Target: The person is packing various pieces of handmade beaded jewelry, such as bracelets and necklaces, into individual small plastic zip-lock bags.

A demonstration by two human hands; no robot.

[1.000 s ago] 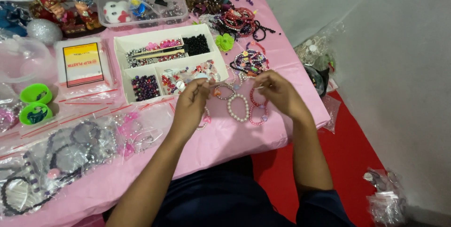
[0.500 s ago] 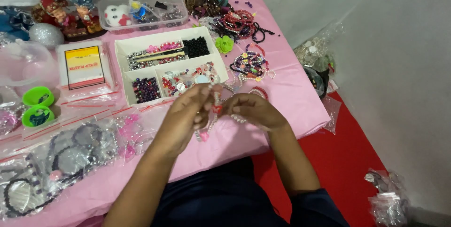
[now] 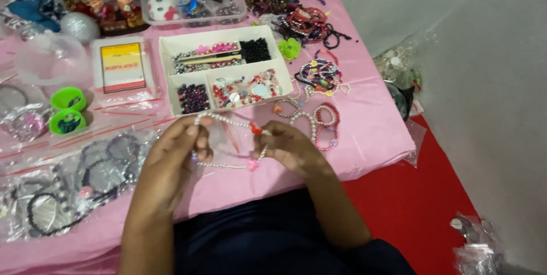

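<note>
Both my hands hold one stretched bead bracelet (image 3: 225, 121) of pale pearl beads with a red bead and a pink charm, just in front of the white divided bead tray (image 3: 165, 58). My left hand (image 3: 174, 158) pinches its left side. My right hand (image 3: 288, 147) grips its right side, near the red bead. The loop is pulled open between the two hands over the pink tablecloth (image 3: 370, 121). Finished pearl and pink bracelets (image 3: 319, 118) lie just right of my right hand.
A clear lidded box (image 3: 194, 4) and a heap of dark bracelets (image 3: 302, 21) sit at the back. Green rolls (image 3: 67, 110) and bagged hoops (image 3: 62, 189) lie left. A small yellow packet (image 3: 121, 67) rests beside the tray. Red floor (image 3: 421, 195) and plastic bags (image 3: 476, 241) lie right.
My hands came together, then drew toward me and spread, stretching the bracelet open. The pearl bracelet earlier between them now lies on the cloth to the right.
</note>
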